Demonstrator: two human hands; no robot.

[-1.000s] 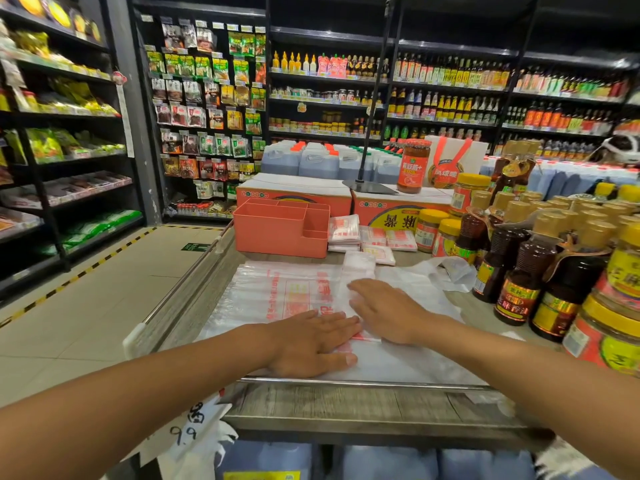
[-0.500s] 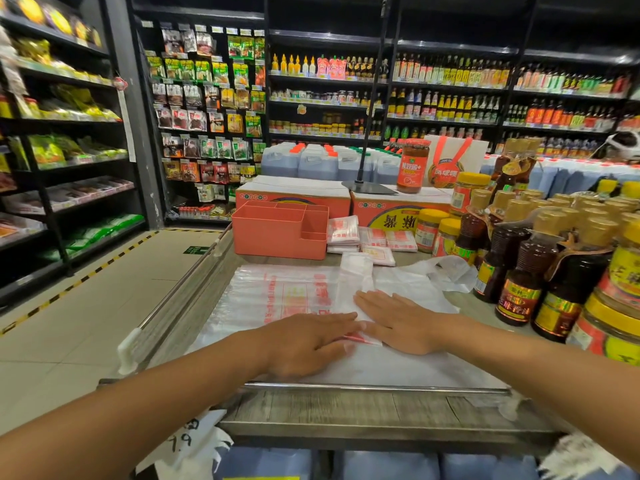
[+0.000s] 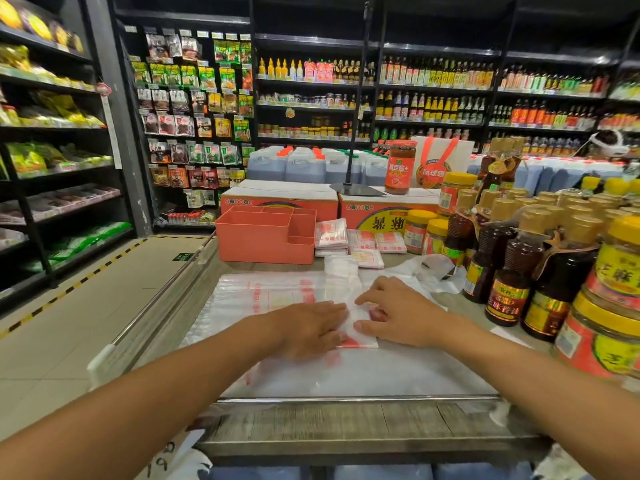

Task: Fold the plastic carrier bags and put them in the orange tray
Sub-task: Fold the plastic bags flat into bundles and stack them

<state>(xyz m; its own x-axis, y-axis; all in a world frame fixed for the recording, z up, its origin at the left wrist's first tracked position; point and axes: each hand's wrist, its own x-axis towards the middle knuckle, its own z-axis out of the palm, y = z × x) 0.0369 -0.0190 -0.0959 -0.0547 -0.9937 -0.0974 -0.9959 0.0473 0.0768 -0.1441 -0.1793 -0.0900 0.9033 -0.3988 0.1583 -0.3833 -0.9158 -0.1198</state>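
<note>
Right hand has arched up onto its fingertips while left hand lies flat, neither gripping; I'd crease the bag sharply before folding again.

Sauce bottles, stocked shelves.

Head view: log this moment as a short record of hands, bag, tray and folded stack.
left hand: flat, pressing the translucent red-printed plastic carrier bag
right hand: fingers bent on the bag's folded part; pinch unclear
orange plastic tray: behind the bag, no bags visible inside
folded bags: stacked beside the tray, on its right
dark sauce bottles: right of the bag
</note>
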